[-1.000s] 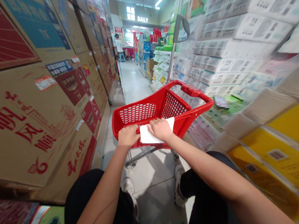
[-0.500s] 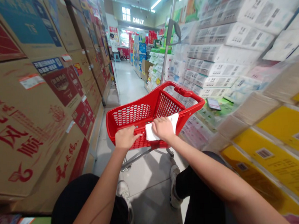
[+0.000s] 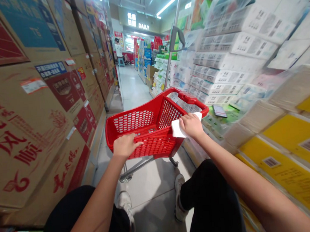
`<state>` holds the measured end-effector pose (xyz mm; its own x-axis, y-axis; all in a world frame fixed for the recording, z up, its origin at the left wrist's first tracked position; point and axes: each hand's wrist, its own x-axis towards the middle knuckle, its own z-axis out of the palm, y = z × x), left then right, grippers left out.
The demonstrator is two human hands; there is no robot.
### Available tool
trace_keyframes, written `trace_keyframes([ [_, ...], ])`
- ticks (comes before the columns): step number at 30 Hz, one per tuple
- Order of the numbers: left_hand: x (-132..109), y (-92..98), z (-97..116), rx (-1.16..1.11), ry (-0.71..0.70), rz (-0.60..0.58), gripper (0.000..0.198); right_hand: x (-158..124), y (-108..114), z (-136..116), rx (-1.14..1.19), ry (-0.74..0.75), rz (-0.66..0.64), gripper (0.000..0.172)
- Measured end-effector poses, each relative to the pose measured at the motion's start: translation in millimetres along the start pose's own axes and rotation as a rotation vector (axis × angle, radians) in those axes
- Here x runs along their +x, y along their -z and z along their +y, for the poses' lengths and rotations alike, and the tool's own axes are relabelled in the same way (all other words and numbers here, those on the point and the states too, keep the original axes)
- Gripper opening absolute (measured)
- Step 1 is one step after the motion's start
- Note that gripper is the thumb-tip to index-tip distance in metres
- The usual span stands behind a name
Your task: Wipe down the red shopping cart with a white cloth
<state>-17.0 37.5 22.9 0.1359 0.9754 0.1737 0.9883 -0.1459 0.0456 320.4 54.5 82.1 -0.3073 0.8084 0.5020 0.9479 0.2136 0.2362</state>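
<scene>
A red plastic shopping cart (image 3: 147,121) with honeycomb-holed sides stands crosswise before me, its handle to the right. My left hand (image 3: 124,146) is closed over the near rim, toward the left end, with the thumb on the rim's inner side. A folded white cloth (image 3: 177,129) lies over the same rim near the handle. My right hand (image 3: 191,125) grips it and presses it against the rim; the finger undersides are hidden. Inside, the visible part of the basket holds nothing.
Stacked cardboard boxes (image 3: 17,138) line the left side. Packs of tissue paper (image 3: 220,59) rise on the right, with yellow packs (image 3: 284,136) nearer me. A grey pole (image 3: 175,41) stands behind the cart. A person (image 3: 118,50) sits far down the aisle.
My right hand has slid right along the rim with the white cloth, toward the handle. My left hand stays on the rim; the cart sits slightly further left in view.
</scene>
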Motion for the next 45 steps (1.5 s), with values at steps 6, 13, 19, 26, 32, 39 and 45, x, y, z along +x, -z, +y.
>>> trace_keyframes([
  [6,-0.4,-2.4,4.7,-0.027,-0.019,0.023,0.054,-9.9,-9.2,-37.8,0.039,-0.089,0.097,0.035],
  [13,-0.6,-2.0,21.1,-0.039,-0.021,0.044,0.042,1.6,-28.2,-174.0,0.279,0.037,0.010,0.032],
  [19,0.0,-2.9,12.3,-0.018,-0.002,0.039,0.043,9.4,-24.1,-128.6,0.246,0.094,-0.044,0.037],
  [26,-4.6,-8.0,9.4,-0.032,-0.028,0.064,0.049,5.1,-13.4,-8.3,0.030,-0.029,0.063,0.036],
  [32,-7.5,-9.5,35.9,-0.074,-0.083,0.104,0.040,-0.4,-27.1,-109.5,0.170,-0.122,0.031,0.035],
  [39,-3.7,-11.2,42.7,-0.077,-0.057,0.102,0.040,-0.6,-27.9,-163.2,0.334,0.023,-0.027,0.035],
  [45,1.9,-8.2,26.9,-0.082,-0.043,0.067,0.050,5.4,-17.1,-28.3,0.087,-0.059,0.015,0.035],
])
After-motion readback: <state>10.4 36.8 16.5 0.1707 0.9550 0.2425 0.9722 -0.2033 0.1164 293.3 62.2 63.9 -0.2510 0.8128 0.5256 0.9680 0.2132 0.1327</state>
